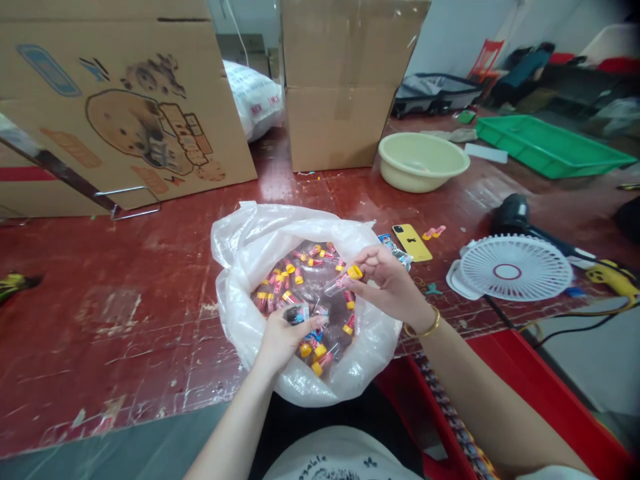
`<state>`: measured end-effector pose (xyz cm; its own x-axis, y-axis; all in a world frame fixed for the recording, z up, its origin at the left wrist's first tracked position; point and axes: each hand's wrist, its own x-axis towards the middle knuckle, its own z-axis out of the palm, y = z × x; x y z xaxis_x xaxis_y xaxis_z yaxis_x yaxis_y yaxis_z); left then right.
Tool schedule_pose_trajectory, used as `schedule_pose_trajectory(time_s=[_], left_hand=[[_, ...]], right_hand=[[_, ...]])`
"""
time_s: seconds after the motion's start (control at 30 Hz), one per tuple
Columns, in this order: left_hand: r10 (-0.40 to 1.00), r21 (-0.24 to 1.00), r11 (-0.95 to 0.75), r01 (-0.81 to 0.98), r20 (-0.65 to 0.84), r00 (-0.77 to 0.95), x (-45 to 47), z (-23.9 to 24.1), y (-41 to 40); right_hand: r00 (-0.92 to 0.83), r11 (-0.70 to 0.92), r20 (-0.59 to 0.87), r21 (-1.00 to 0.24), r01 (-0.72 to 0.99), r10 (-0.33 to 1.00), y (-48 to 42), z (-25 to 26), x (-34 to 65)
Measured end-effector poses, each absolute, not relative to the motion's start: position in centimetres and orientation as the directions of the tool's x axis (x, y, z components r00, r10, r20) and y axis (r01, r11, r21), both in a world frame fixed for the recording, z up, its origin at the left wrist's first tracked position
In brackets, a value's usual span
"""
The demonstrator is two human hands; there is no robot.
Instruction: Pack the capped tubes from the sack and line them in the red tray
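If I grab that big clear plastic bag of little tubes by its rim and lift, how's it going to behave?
The plastic bag looks thin and crumpled, so it would probably sag and change shape rather than hold its form. It is packed with many small yellow-capped tubes, so it is likely heavier than it looks. The glossy film may be slippery, and the loose tubes would probably shift around.

The bag [250,247] is looking like thin, translucent plastic film, crinkled and catching glossy highlights. The small tubes [280,287] inside are showing clear, shiny plastic with smooth yellow caps. The red floor [150,280] is wearing a painted coat, scuffed and flaking to pale patches. The boxes [340,87] are standing in matt brown cardboard, one carrying shiny tape. The basin [423,160], green tray [550,143] and white fan [507,270] are all reading as smooth moulded plastic.
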<state>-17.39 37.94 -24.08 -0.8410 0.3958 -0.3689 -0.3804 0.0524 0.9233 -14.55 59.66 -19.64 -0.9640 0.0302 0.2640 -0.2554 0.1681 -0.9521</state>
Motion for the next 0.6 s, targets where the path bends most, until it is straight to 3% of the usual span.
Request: schedule_pose_trajectory(time_s=[0.13, 0.37, 0.47, 0.6], left_hand=[[0.401, 0.953, 0.122, -0.277, -0.303, -0.864, -17.3, -23.6, 38.1], [0.411, 0.96, 0.194, -0.202, -0.267, -0.872, -17.0, -23.7, 38.7], [0.434, 0.957, 0.178, -0.227, -0.284, -0.855, -16.8, -23.6, 38.8], [0.497, 0.859, 0.013, -0.513, -0.45, -0.742, -16.3, -23.1, 39.2]], right_hand=[[-0.957, 0.281, 0.282, -0.915, -0.288, -0.061, 58.9, -19.1, -15.0], [-0.966, 0.281, 0.205, -0.928, -0.244, -0.16, 58.3, -18.7, -15.6], [-0.978, 0.179, 0.096, -0.975, -0.129, -0.185, 58.5, -19.4, -16.2], [-0.994, -0.052, -0.049, -0.997, 0.055, -0.101, 58.6, -21.6, -16.5]])
